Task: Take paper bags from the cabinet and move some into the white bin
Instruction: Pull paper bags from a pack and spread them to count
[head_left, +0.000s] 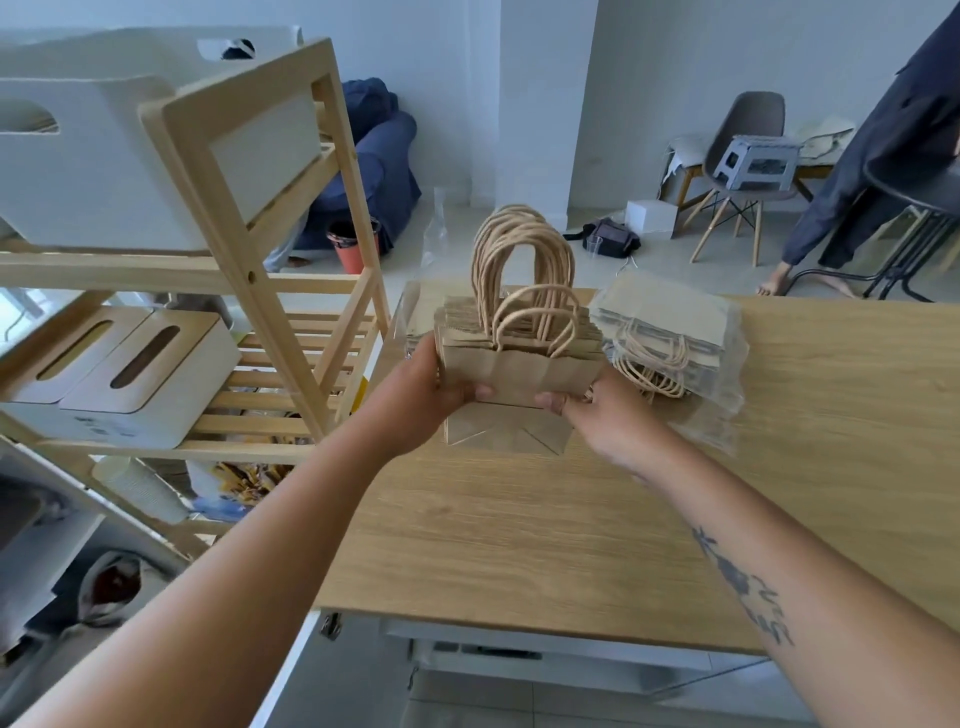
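Note:
A stack of small brown paper bags (519, 364) with twisted paper handles is held upright above the wooden table (571, 519). My left hand (426, 384) grips the stack's left side, thumb on the near face. Its right side is gripped by my right hand (597, 415), fingers curled under the fold. A second bundle of paper bags (670, 332) in clear plastic wrap lies flat on the table just to the right. A white bin (88, 171) with a cut-out handle stands on the top level of the wooden shelf (244, 249) at the left.
Two white tissue boxes (130, 374) with wooden lids sit on the shelf's middle level. Beyond the table are a grey chair (748, 171), a step stool, a red cup on the floor, and a person in dark clothes (893, 140) at the far right.

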